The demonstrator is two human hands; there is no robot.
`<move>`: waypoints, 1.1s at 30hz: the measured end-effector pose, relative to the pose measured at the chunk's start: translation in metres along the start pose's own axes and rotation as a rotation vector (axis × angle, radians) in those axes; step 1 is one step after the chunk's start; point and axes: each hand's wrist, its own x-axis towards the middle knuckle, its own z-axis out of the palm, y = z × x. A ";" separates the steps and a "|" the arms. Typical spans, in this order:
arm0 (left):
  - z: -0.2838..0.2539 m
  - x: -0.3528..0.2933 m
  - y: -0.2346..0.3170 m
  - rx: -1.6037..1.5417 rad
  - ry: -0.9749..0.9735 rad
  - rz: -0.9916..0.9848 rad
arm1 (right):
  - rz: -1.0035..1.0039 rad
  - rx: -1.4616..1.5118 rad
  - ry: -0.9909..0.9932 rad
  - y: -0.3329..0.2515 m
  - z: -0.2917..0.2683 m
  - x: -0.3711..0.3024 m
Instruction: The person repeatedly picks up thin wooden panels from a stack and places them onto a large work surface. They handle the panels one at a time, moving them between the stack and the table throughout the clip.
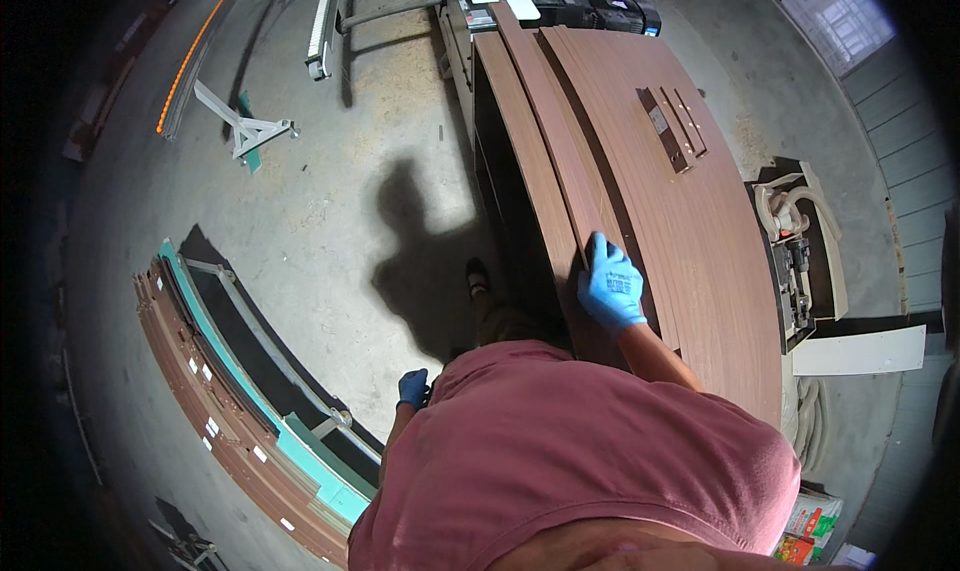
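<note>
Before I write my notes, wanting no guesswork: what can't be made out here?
In the head view:
Near end of the narrow brown strip: hidden by the right hand or shirt.
Left hand: too small to tell whether it holds anything.
White labels on stacked boards: too small to read.

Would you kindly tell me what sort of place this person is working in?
Probably a woodworking or panel-processing workshop: long brown boards lie stacked on a low rack at left, a gloved right hand is on a brown strip, and a machine stands beyond it.
</note>
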 end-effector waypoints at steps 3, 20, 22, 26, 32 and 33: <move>0.008 0.008 0.015 0.034 -0.041 0.058 | 0.083 -0.045 -0.259 0.017 -0.021 -0.031; 0.156 -0.123 0.448 0.605 0.270 1.589 | 0.238 0.015 0.017 0.032 -0.012 -0.048; 0.183 -0.122 0.467 0.784 0.123 1.498 | 0.269 -0.013 -0.030 0.034 -0.009 -0.059; 0.239 -0.103 0.479 1.011 0.037 1.350 | 0.309 -0.082 -0.071 0.023 -0.019 -0.068; 0.274 -0.102 0.508 1.156 0.081 1.409 | 0.086 -0.193 0.370 0.039 -0.046 -0.040; 0.278 -0.099 0.510 1.140 0.063 1.418 | 0.132 -0.216 0.391 0.047 -0.044 -0.025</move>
